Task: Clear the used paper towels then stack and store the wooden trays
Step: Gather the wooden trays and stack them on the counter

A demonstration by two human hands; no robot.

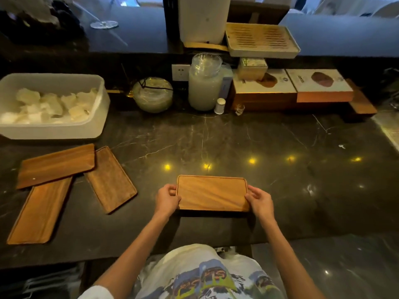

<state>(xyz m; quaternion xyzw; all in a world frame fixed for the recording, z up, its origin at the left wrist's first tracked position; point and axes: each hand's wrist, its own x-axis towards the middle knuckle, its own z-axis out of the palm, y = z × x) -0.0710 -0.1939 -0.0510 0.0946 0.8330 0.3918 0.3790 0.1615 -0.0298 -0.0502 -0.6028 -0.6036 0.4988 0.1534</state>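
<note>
A rectangular wooden tray (212, 192) lies flat in front of me on the dark marble counter (259, 147). My left hand (167, 199) grips its left short edge and my right hand (260, 201) grips its right short edge. Three more wooden trays lie at the left: one angled on top (56, 166), a long one under it toward the near edge (40, 211), and one tilted beside them (110, 179). A white bin (54, 131) at the far left holds several crumpled used paper towels (49, 105).
Along the back wall stand a glass bowl (152, 94), a tall glass jar (205, 83), a small white bottle (219, 106), a shot glass (239, 109) and stacked boxes (291, 87). A slatted tea tray (261, 39) sits on the raised ledge. The counter's front edge runs just before my torso.
</note>
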